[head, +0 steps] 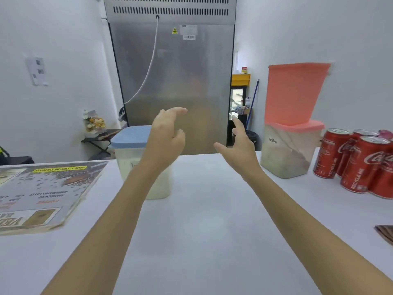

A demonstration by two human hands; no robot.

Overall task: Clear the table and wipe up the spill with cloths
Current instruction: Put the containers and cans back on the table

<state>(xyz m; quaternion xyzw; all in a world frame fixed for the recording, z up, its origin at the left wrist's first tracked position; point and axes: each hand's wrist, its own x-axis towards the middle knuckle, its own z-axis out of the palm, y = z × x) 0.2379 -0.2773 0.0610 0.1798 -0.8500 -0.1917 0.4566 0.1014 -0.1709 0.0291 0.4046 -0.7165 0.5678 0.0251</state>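
Observation:
Both my arms reach forward over the white table. My left hand is raised above the far edge, fingers loosely spread, holding nothing. My right hand is beside it, also open and holding nothing. A clear container with a blue lid stands behind my left wrist, partly hidden by my forearm. No cloth and no spill show in this view.
A laminated menu sheet lies at the left. Two stacked containers with pink lids and several red cola cans stand at the right. A dark object pokes in at the right edge. A steel fridge is behind the table.

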